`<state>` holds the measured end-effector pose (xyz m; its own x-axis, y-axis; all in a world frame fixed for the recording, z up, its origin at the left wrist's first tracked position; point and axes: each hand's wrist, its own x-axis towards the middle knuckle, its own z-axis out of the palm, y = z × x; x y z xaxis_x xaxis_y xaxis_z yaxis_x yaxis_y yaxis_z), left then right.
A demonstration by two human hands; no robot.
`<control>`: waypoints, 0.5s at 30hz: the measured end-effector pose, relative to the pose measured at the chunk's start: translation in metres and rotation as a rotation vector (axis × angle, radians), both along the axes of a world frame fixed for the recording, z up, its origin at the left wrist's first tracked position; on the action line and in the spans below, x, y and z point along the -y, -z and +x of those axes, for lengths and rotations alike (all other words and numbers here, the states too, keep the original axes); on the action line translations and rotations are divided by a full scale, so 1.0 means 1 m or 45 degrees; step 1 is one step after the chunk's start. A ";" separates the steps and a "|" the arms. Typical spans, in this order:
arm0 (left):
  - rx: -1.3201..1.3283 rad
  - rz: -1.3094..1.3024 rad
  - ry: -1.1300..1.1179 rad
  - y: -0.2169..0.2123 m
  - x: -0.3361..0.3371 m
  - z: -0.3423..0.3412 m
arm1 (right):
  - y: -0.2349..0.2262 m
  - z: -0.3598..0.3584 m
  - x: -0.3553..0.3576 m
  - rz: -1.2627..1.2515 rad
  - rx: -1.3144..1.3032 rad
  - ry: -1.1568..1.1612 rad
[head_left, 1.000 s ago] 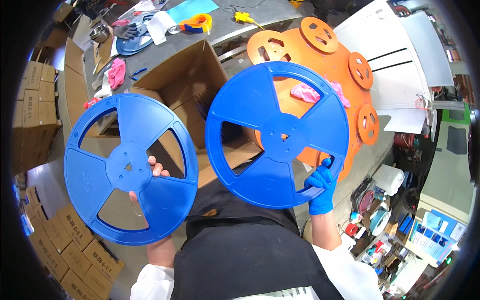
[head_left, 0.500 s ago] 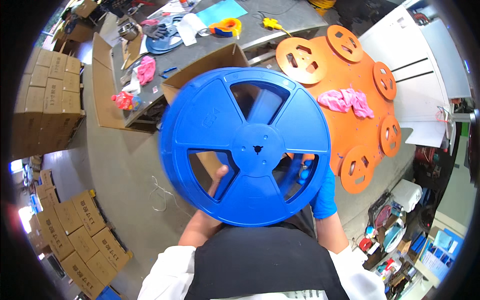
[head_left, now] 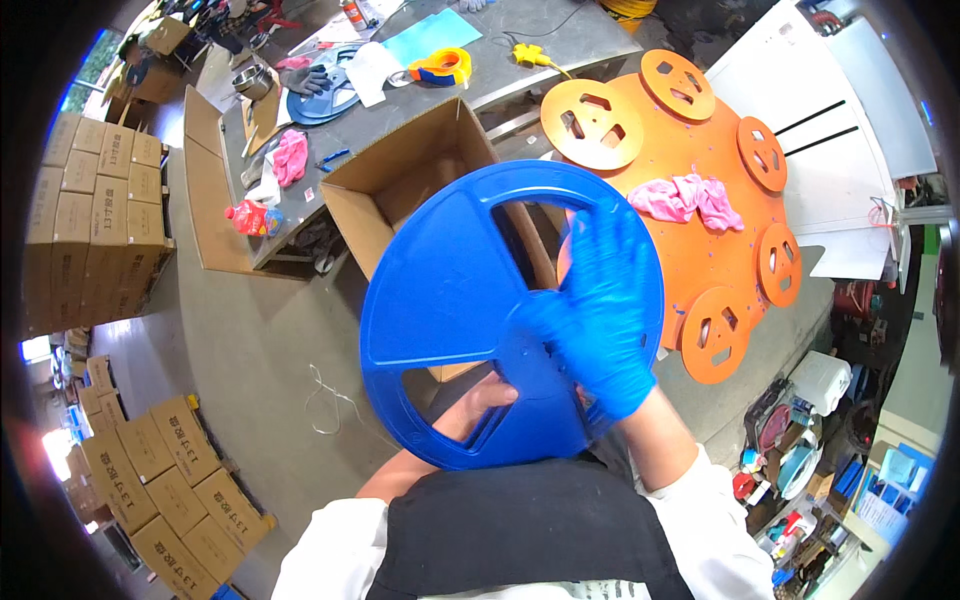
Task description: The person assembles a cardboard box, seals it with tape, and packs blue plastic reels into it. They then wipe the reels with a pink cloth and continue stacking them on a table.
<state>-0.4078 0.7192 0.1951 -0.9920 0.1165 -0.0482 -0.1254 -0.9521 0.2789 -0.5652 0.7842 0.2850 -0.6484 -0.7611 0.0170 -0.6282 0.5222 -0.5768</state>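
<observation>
blue reel (head_left: 465,300) | broad round disc, smooth panels between wedge-shaped windows, raised rim | held up, broad face toward the camera | at mid-view, slightly toward 3 o'clock | windows near 12–1 and 7–8 o'clock; solid panels at 10 and 6 | 2–4 o'clock side mostly hidden

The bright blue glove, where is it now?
In the head view, the glove is right of centre, on the right hand, over the blue reel, below-left of the pink cloth on the orange table.
</observation>
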 end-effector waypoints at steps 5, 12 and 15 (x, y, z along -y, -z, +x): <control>0.157 0.015 0.072 -0.006 -0.001 0.014 | -0.011 0.055 0.010 -0.078 -0.064 -0.692; 0.422 -0.023 0.132 -0.001 -0.002 0.033 | 0.001 0.040 -0.012 -0.043 0.014 -0.949; 0.586 -0.049 0.182 0.005 -0.006 0.046 | -0.006 0.021 0.020 -0.032 -0.168 -0.852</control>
<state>-0.3617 0.7249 0.1905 -0.8410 0.2394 -0.4851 -0.3726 -0.9065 0.1986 -0.5439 0.7644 0.2911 -0.0298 -0.9958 0.0861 -0.8770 -0.0153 -0.4802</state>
